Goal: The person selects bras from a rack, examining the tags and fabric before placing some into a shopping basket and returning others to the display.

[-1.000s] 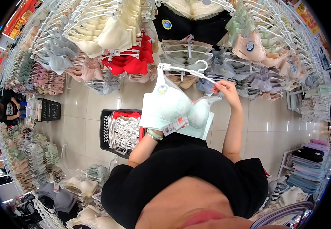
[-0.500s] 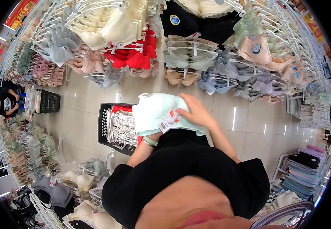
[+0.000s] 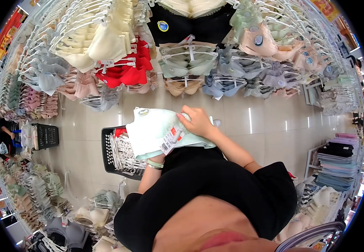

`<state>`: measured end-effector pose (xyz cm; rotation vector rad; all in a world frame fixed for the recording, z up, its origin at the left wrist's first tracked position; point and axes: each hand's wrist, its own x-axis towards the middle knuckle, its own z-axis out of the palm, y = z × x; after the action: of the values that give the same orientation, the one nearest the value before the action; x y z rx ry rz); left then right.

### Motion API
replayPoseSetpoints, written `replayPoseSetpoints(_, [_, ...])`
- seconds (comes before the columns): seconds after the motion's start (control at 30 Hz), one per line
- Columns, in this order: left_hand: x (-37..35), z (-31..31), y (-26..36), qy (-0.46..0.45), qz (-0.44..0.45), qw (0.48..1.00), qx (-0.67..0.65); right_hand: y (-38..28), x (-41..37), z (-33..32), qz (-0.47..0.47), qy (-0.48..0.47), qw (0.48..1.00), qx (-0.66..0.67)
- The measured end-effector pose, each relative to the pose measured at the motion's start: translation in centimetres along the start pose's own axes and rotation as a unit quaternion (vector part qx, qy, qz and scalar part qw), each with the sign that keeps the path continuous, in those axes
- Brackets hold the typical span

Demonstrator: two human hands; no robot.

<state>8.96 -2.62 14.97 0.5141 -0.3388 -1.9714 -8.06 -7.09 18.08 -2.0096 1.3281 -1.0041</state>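
Note:
A pale mint-green bra (image 3: 148,128) is spread out in front of my body, with a white and red price tag (image 3: 168,142) hanging over it. My right hand (image 3: 199,122) grips its upper right part, fingers curled onto the fabric and thumb on top. My left hand (image 3: 158,159) reaches up under the lower edge of the bra. Only its wrist area shows, beside a green bracelet (image 3: 154,164); the fingers are hidden beneath the fabric.
A black shopping basket (image 3: 106,156) with white hangers (image 3: 125,153) and something red stands to the left on the tiled floor. Racks of bras (image 3: 106,46) surround me, and folded clothes (image 3: 337,157) are stacked at the right. Another person (image 3: 1,138) is at far left near a second basket (image 3: 47,136).
My right hand has gone from lying over the bra's right side with extended fingers to a curled grip on it. The view has shifted, so bra and basket appear further left.

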Motion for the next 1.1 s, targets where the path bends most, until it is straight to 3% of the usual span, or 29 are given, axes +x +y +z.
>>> replayPoseSetpoints(0.23, [0.1,1.5,-0.2,-0.026,-0.043,0.999,0.001,0.4,-1.4,-2.1,0.134,-0.033,0.988,0.064])
replayPoseSetpoints(0.33, [0.3,2.1,-0.5,-0.018,-0.061,0.998,-0.003,0.0,-1.3,-3.3,0.149,-0.012,0.986,0.079])
replayPoseSetpoints(0.43, [0.5,2.4,-0.5,-0.002,-0.068,0.998,-0.010,0.6,-1.3,-3.4,0.149,-0.013,0.984,0.099])
replayPoseSetpoints(0.5, [0.8,1.9,-0.8,-0.136,-0.019,0.989,-0.052,1.1,-1.3,-3.5,0.123,-0.003,0.988,0.096])
replayPoseSetpoints(0.63, [1.4,-0.9,-1.9,-0.075,-0.002,0.996,0.043,1.2,-1.0,-3.7,0.042,0.036,0.997,0.060])
replayPoseSetpoints(0.73, [1.4,-0.6,-1.9,-0.061,-0.005,0.998,0.006,1.1,-0.9,-3.5,0.056,0.064,0.994,0.065])
replayPoseSetpoints(0.8, [1.3,-0.3,-1.7,-0.114,-0.021,0.981,-0.153,1.2,-0.8,-3.8,0.074,0.038,0.994,0.069])
replayPoseSetpoints(0.83, [1.2,-0.1,-1.6,-0.113,-0.018,0.982,-0.152,1.2,-0.7,-3.9,0.093,0.015,0.993,0.071])
replayPoseSetpoints(0.87, [1.0,0.0,-1.4,-0.100,0.014,0.994,0.041,1.1,-0.6,-3.9,0.091,0.012,0.993,0.073])
replayPoseSetpoints(0.9, [0.9,0.2,-1.2,-0.083,0.045,0.968,0.232,1.0,-0.5,-3.9,0.105,0.013,0.992,0.069])
replayPoseSetpoints(0.93, [0.7,0.3,-1.0,-0.079,0.046,0.968,0.233,0.9,-0.4,-3.8,0.118,0.013,0.991,0.064])
replayPoseSetpoints(1.0, [0.5,0.6,-0.7,-0.045,-0.020,0.999,-0.006,0.8,-0.4,-3.4,0.113,0.028,0.990,0.074])
replayPoseSetpoints(1.1, [0.7,1.4,-0.2,-0.035,0.041,0.995,0.086,0.7,-0.5,-2.9,0.115,0.048,0.989,0.084])
